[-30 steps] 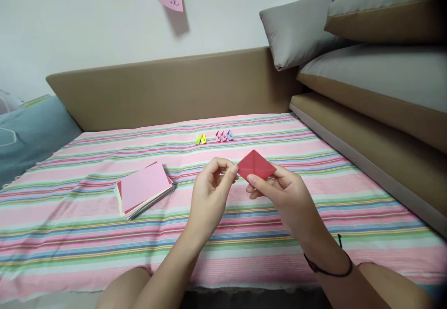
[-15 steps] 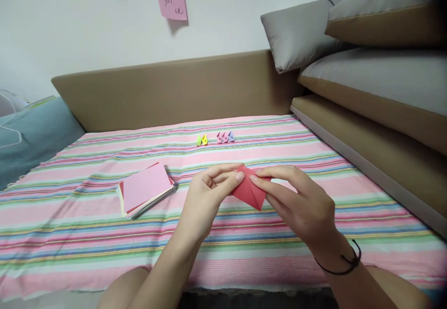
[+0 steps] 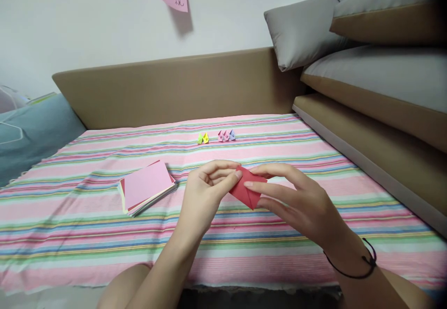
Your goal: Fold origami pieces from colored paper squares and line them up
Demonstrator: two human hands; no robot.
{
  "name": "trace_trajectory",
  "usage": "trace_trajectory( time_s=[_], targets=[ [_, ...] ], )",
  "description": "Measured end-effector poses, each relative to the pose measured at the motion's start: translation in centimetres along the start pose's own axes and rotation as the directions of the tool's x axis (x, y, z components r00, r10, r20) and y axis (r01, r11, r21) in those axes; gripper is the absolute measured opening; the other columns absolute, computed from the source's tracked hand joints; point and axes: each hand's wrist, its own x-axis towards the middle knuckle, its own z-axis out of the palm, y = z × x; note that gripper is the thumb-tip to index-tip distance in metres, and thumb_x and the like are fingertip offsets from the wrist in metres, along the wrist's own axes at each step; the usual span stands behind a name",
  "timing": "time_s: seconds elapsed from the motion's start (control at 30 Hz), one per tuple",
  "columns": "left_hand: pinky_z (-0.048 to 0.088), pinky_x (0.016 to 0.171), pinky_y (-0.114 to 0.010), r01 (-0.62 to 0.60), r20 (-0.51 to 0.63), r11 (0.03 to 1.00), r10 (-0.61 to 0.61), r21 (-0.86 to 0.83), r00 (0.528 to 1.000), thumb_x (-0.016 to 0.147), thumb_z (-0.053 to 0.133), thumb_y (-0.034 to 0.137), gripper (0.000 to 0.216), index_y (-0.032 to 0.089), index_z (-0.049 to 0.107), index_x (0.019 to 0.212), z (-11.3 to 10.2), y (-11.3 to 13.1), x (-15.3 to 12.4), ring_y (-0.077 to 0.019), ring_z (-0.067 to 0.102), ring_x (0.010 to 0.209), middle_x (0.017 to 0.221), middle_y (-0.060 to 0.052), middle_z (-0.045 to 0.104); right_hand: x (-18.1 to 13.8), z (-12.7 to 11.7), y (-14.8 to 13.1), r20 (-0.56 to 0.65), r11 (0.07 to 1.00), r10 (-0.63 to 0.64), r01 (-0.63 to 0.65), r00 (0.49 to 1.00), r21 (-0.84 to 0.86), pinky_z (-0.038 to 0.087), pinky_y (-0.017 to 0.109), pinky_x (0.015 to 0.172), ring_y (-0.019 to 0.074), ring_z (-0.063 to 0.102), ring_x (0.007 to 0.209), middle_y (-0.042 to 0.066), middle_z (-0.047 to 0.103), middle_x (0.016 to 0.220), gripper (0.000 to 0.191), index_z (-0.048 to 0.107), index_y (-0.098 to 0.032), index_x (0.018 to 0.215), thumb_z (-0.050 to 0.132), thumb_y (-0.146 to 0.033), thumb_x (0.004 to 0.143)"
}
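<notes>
Here we hold the red folded paper (image 3: 247,191) in the air, right of the paper stack (image 3: 147,191) and level with it, just above the striped sheet (image 3: 87,234) of the bed. The piece is tilted, its long axis running from the upper edge down to a sharp corner that points toward us. It lies between our hands, each equally near. Our left hand (image 3: 206,192), on the stack's side, pinches the upper left edge between thumb and forefinger. Our right hand (image 3: 300,204), farther from the stack, comes palm down, forefinger on the face and thumb below. Small folded pieces (image 3: 226,135) sit beyond the stack, to its right. A second ago the paper was higher, spread as a flat diamond, with our right hand under it.
</notes>
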Motion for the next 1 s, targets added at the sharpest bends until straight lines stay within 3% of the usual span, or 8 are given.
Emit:
trace_trajectory(
  time_s=[0.17, 0.37, 0.57, 0.7, 0.77, 0.83, 0.87, 1.0],
  targets=[
    [0.050, 0.060, -0.020, 0.046, 0.025, 0.999, -0.046, -0.012, 0.999, 0.074, 0.074, 0.026, 0.013, 0.017, 0.070, 0.082, 0.0, -0.2, 0.0, -0.0112, 0.063, 0.062, 0.068, 0.000, 0.070, 0.2, 0.1, -0.1, 0.056, 0.997, -0.014, 0.010, 0.998, 0.081, 0.052, 0.037, 0.091, 0.0206, 0.055, 0.116, 0.007, 0.056, 0.124, 0.028, 0.065, -0.028, 0.108, 0.053, -0.011, 0.089],
    [0.052, 0.064, -0.024, 0.020, 0.031, 0.999, -0.021, 0.045, 0.999, 0.073, 0.074, 0.029, 0.015, 0.016, 0.068, 0.077, 0.2, 0.0, -0.1, -0.0136, 0.065, 0.066, 0.073, -0.002, 0.071, 0.5, 0.5, -0.7, -0.002, 0.943, 0.237, -0.229, 0.972, 0.242, 0.052, 0.037, 0.088, 0.0213, 0.058, 0.105, 0.006, 0.062, 0.105, 0.010, 0.069, -0.025, 0.089, 0.061, -0.021, 0.087],
    [0.051, 0.062, -0.021, 0.016, 0.081, 1.000, -0.018, 0.024, 0.997, 0.075, 0.074, 0.026, 0.012, 0.015, 0.068, 0.072, 0.6, 0.4, -0.5, -0.0109, 0.063, 0.061, 0.065, 0.000, 0.069, 0.9, 1.1, -1.3, 0.015, 0.748, 0.519, -0.463, 0.854, 0.475, 0.053, 0.031, 0.078, 0.0195, 0.060, 0.095, 0.005, 0.062, 0.092, 0.009, 0.065, -0.022, 0.078, 0.064, -0.026, 0.085],
    [0.052, 0.065, -0.020, 0.075, 0.168, 0.997, -0.068, -0.031, 0.983, 0.077, 0.072, 0.024, 0.008, 0.017, 0.072, 0.081, 0.5, 0.4, -0.5, -0.0110, 0.065, 0.066, 0.071, -0.001, 0.072, 0.9, 1.0, -1.4, 0.074, 0.628, 0.591, -0.515, 0.804, 0.583, 0.053, 0.029, 0.074, 0.0172, 0.061, 0.086, 0.004, 0.062, 0.087, 0.010, 0.062, -0.021, 0.078, 0.063, -0.027, 0.086],
    [0.053, 0.064, -0.020, 0.096, 0.168, 0.994, -0.086, -0.052, 0.982, 0.076, 0.073, 0.022, 0.009, 0.018, 0.072, 0.083, 0.4, 0.3, -0.4, -0.0107, 0.065, 0.064, 0.069, 0.000, 0.072, 0.9, 0.8, -1.4, 0.089, 0.611, 0.581, -0.506, 0.809, 0.609, 0.054, 0.029, 0.074, 0.0167, 0.061, 0.087, 0.004, 0.061, 0.088, 0.009, 0.062, -0.021, 0.079, 0.063, -0.026, 0.086],
    [0.053, 0.063, -0.019, 0.106, 0.124, 0.993, -0.099, -0.055, 0.987, 0.073, 0.075, 0.022, 0.010, 0.017, 0.072, 0.082, 0.2, 0.2, -0.4, -0.0104, 0.065, 0.062, 0.066, 0.000, 0.072, 0.8, 0.5, -1.3, 0.084, 0.635, 0.531, -0.462, 0.843, 0.620, 0.056, 0.029, 0.075, 0.0178, 0.061, 0.093, 0.004, 0.061, 0.096, 0.002, 0.064, -0.023, 0.084, 0.065, -0.024, 0.084],
    [0.053, 0.063, -0.020, 0.108, 0.100, 0.993, -0.102, -0.051, 0.990, 0.072, 0.076, 0.023, 0.011, 0.017, 0.072, 0.081, 0.1, 0.2, -0.3, -0.0104, 0.065, 0.062, 0.066, 0.000, 0.072, 0.7, 0.2, -1.1, 0.077, 0.670, 0.491, -0.432, 0.868, 0.603, 0.057, 0.029, 0.076, 0.0189, 0.061, 0.098, 0.005, 0.061, 0.101, 0.007, 0.064, -0.024, 0.088, 0.067, -0.022, 0.082],
    [0.054, 0.064, -0.020, 0.105, 0.063, 0.994, -0.103, -0.028, 0.993, 0.069, 0.079, 0.024, 0.016, 0.016, 0.072, 0.081, 0.0, 0.1, -0.3, -0.0113, 0.066, 0.065, 0.069, -0.001, 0.073, 0.5, -0.5, -0.4, 0.049, 0.900, 0.263, -0.263, 0.964, 0.347, 0.052, 0.037, 0.093, 0.0214, 0.055, 0.115, 0.006, 0.058, 0.119, 0.025, 0.066, -0.028, 0.103, 0.063, -0.013, 0.083]
  ],
)
